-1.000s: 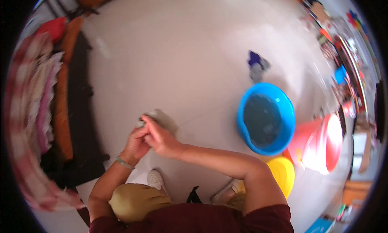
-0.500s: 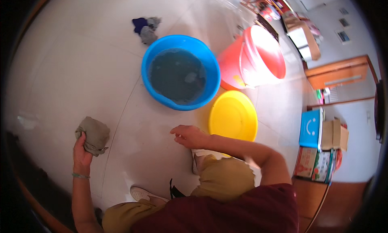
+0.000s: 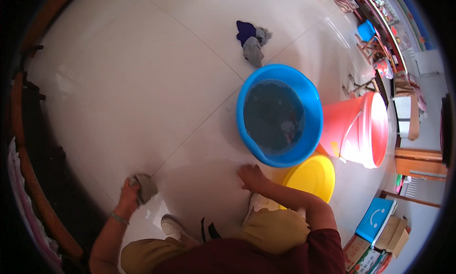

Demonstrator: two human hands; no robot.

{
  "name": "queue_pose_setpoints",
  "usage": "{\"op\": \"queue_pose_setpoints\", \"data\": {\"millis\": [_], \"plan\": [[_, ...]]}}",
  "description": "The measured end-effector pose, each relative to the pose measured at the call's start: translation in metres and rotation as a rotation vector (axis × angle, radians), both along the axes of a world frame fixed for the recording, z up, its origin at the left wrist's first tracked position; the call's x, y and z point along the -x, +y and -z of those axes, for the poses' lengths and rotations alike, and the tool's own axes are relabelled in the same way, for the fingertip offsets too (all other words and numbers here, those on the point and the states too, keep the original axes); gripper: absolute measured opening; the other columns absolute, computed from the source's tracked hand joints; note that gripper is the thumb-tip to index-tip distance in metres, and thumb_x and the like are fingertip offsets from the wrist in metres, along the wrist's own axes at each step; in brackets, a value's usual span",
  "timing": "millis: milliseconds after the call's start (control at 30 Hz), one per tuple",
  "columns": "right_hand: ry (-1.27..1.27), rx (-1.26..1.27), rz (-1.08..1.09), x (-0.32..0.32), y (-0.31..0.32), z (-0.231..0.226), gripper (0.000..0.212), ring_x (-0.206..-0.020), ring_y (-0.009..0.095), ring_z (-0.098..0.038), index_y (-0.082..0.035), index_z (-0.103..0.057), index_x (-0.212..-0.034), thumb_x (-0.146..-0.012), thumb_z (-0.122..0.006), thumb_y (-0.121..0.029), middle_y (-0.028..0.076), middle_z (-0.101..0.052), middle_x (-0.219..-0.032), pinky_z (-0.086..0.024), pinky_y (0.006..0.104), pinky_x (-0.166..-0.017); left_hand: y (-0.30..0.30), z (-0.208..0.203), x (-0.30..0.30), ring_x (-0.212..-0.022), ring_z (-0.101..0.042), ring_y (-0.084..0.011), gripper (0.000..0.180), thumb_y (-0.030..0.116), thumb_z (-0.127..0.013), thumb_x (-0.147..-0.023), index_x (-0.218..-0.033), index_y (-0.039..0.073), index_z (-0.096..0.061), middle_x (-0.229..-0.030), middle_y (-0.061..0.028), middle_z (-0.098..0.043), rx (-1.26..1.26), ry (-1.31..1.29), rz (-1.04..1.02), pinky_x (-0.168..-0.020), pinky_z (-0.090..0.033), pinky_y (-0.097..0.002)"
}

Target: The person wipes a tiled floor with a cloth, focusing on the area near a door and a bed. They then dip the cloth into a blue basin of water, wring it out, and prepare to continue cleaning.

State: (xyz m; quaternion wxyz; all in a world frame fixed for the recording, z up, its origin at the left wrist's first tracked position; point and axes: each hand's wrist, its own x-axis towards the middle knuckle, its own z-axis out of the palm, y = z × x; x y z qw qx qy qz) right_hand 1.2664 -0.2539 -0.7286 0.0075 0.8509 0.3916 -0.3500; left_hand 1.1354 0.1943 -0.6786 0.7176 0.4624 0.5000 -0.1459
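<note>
My left hand (image 3: 128,194) is closed on a folded olive-grey cloth (image 3: 145,188), low over the tiled floor at the left. Whether the cloth touches the tiles, I cannot tell. My right hand (image 3: 253,177) holds nothing, its fingers apart, just below the near-left side of a blue basin (image 3: 314,107). Dark, cloudy water (image 3: 273,117) fills much of that basin, with a pale patch on its surface. Beside my right forearm stands a yellow basin (image 3: 313,179), partly hidden by the arm and the blue basin.
A pink bucket (image 3: 346,126) stands right of the blue basin. Beyond the basin lie grey and dark purple cloths (image 3: 253,50) on the floor. Dark wooden furniture (image 3: 40,179) lines the left edge. A blue box (image 3: 375,219) and cartons (image 3: 393,235) stand at the lower right.
The view has swung left, so the basins and bucket sit farther right. My left hand has brought the cloth lower and nearer to my feet. My right hand stays near the basins.
</note>
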Motion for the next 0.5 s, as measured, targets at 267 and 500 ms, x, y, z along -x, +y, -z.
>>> {"op": "queue_pose_setpoints", "data": {"millis": [267,500], "plan": [[0.063,0.033,-0.042,-0.009,-0.004,0.027,0.021,-0.087,0.032,-0.059,-0.002,-0.062,-0.079,-0.068,-0.076,-0.015,0.018,-0.059,-0.089,-0.047,0.0437,-0.077,-0.030,0.099,0.051,-0.085,-0.053,-0.0245,0.020,0.012,-0.052,-0.091,-0.110,0.006,-0.048,-0.100,-0.0114,-0.052,-0.867,-0.134,0.989,-0.088,-0.040,-0.0362],[-0.179,-0.106,0.445,-0.014,0.002,0.018,0.018,-0.092,0.017,-0.060,-0.013,-0.064,-0.097,-0.096,-0.047,-0.020,0.009,-0.065,-0.102,-0.052,0.0321,-0.085,-0.022,0.077,0.003,-0.077,-0.049,-0.0148,0.020,0.028,-0.047,-0.096,-0.091,0.010,-0.053,-0.086,-0.0024,-0.052,0.184,0.193,0.060,-0.072,-0.043,-0.0284]]}}
